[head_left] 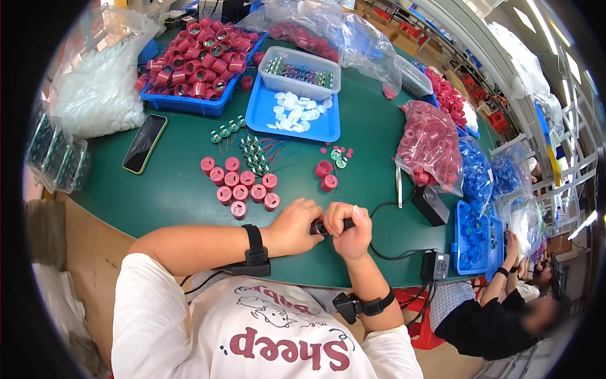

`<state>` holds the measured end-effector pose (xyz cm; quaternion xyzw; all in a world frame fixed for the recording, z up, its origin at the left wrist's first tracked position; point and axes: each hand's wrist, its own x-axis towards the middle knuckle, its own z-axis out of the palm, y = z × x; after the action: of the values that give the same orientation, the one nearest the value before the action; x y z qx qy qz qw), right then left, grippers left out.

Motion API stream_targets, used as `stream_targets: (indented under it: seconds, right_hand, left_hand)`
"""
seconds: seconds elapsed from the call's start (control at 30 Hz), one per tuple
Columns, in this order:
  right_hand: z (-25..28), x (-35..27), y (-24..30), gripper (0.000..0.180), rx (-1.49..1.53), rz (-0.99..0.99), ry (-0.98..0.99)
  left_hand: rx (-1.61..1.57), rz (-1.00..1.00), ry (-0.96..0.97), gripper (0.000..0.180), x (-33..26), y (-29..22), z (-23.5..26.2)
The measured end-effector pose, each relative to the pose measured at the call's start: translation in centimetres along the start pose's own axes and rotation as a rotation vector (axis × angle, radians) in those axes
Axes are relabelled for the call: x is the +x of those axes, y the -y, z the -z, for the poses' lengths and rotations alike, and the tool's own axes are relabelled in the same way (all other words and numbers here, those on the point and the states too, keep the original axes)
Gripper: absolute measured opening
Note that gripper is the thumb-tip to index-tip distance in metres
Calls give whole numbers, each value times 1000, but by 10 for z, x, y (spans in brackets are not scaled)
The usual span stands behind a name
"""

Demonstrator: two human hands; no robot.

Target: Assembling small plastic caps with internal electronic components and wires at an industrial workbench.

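Note:
My left hand [293, 227] is closed, with its fingertips pinching a small round part [318, 227] that looks dark with a reddish edge. Against it, my right hand [347, 230] curls around a black-handled tool [348, 223]; the tool's tip is hidden. Just beyond my left hand stands a group of pinkish-red round caps [240, 192] with dark slots. Two open red cups [326, 176] sit past my right hand, near a few small green circuit boards [341, 158]. More green boards with thin wires [254, 156] lie behind the caps.
Far left, a blue tray [183, 108] is heaped with red cups, near a phone [145, 144]. A blue tray [252, 117] holds white discs and a clear bin [331, 88]. Tweezers [399, 186], a black box [430, 205] and a cable lie right. Another person [486, 322] sits further right.

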<state>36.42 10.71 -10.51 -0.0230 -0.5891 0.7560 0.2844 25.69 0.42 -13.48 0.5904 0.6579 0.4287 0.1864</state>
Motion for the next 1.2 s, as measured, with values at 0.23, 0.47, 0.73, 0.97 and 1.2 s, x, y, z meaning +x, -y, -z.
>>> stream_targets:
  seconds: [0.23, 0.47, 0.73, 0.97, 1.2]
  right_hand:
    - [-8, 10, -5, 51, -148, 4, 31]
    - [-17, 8, -1, 46, -310, 13, 187]
    - [-17, 9, 38, 43, 106, 212, -87]
    - [23, 4, 101, 61, 175, 413, -123]
    - [53, 41, 46, 14, -613, -187, -350]
  left_hand:
    - [-49, -37, -16, 23, 2, 9, -2]
    - [-103, -130, -89, 17, 6, 10, -2]
    - [-116, 14, 11, 25, -1, -5, 17]
    - [124, -77, -615, 21, 63, 6, 202]
    - [822, 474, -976, 27, 78, 143, 380]
